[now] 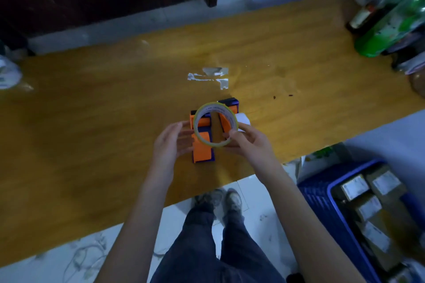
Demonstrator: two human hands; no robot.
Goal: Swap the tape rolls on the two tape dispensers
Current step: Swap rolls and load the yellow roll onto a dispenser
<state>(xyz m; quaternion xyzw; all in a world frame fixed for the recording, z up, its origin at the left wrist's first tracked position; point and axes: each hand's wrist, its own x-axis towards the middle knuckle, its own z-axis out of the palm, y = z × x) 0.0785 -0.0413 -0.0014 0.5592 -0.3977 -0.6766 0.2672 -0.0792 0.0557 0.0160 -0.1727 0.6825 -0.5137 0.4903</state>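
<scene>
Currently the right hand (249,139) pinches the yellow-edged clear tape roll (215,124) at its 4 o'clock rim above two orange-and-blue plastic dispensers (203,145); left hand (171,142) open, empty. Thin grip risks dropping it.

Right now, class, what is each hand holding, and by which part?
The right hand pinches the tape roll at its near right rim. The left hand is open, holding nothing.

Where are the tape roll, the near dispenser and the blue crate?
tape roll (198,132): head view, on its left rim.
near dispenser (202,153): head view, on its orange top face.
blue crate (315,197): head view, on its left wall.
</scene>
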